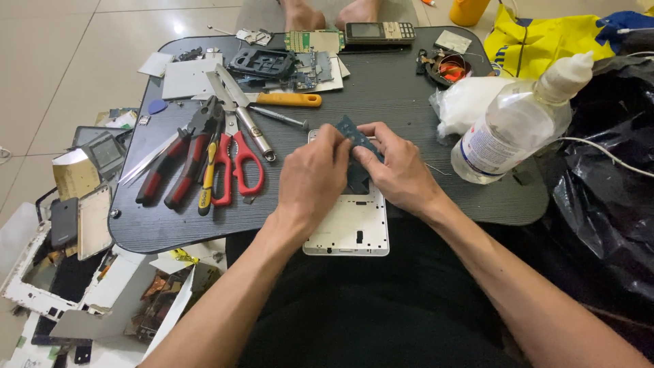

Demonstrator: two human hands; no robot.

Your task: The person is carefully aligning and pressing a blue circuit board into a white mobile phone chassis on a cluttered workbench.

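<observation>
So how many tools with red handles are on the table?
3. They lie side by side left of the hands: red-handled pliers, a second red-handled pair right of them, and red scissors further right. More might hide under the pile.

A low dark table (409, 88) stands on pale glossy floor tiles (61, 61), glare at eleven o'clock.
</observation>
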